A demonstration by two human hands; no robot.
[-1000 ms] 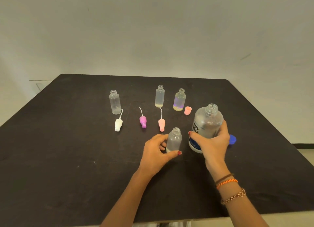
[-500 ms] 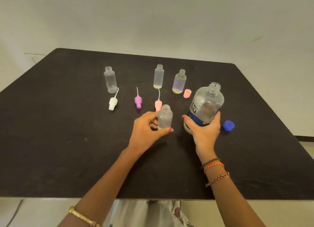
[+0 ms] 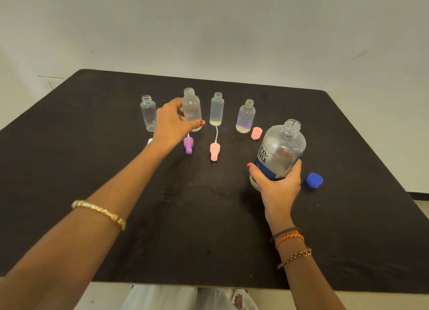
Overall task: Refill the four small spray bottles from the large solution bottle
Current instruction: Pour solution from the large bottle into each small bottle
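Observation:
My left hand [image 3: 171,123] grips a small clear spray bottle [image 3: 191,108] in the back row, between the leftmost small bottle [image 3: 148,113] and a third one [image 3: 217,109] with a little liquid at its bottom. A fourth small bottle [image 3: 245,116] with a purple tint stands to the right. All are uncapped. My right hand [image 3: 277,184] holds the large solution bottle [image 3: 279,151] by its lower part, tilted a little, its mouth open.
On the black table [image 3: 209,217] lie a purple spray head [image 3: 188,145], a pink spray head [image 3: 214,150], a pink cap [image 3: 256,133] and the blue cap [image 3: 314,180] of the large bottle. A white spray head [image 3: 149,141] is mostly hidden behind my left wrist.
My left hand has carried the small bottle from beside the large bottle back and left into the row. The large bottle has stayed in my right hand, slightly tilted.

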